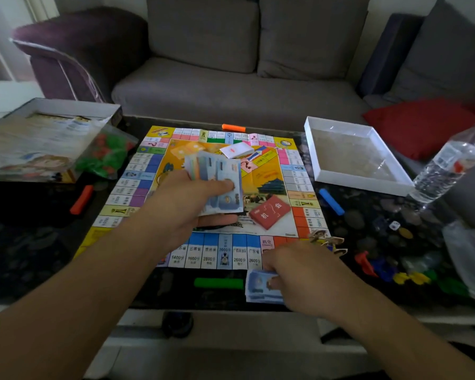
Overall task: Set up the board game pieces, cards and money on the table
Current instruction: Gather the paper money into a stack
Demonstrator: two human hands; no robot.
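The colourful game board (299,171) lies flat in the middle of the dark table. My left hand (187,204) hovers over the board and grips a fanned stack of paper money (217,174). My right hand (299,272) is at the table's near edge, pinching a few blue banknotes (258,289) that lie on the table. A red card deck (269,211) and a white card deck (237,150) rest on the board. Character pawns (329,241) stand by the board's near right corner.
The box lid with a rule sheet (36,141) and a bag of red and green houses (104,154) sit at left. An empty white tray (354,154), water bottle (450,163), dice (394,225) and coloured stands (401,272) lie at right. Coloured bars (218,283) ring the board.
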